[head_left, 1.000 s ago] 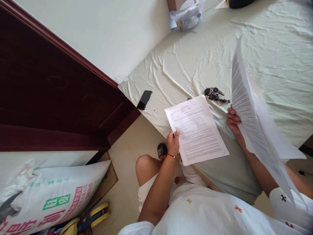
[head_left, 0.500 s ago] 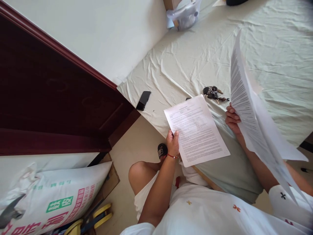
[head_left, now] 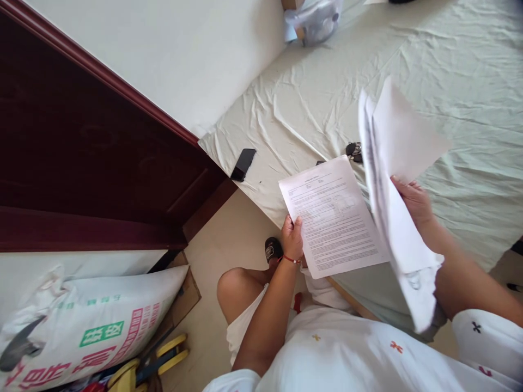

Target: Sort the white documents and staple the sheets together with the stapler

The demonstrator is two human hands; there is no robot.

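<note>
1. The left hand pinches the lower left corner of a printed sheet; the sheet lies flat over the near edge of the bed.
2. The right hand grips a bundle of papers, held on edge and blurred, just right of the printed sheet and above the bed.
3. A bunch of keys lies on the bed beyond the sheet, partly hidden by the bundle; a phone lies near the bed's left corner.
</note>
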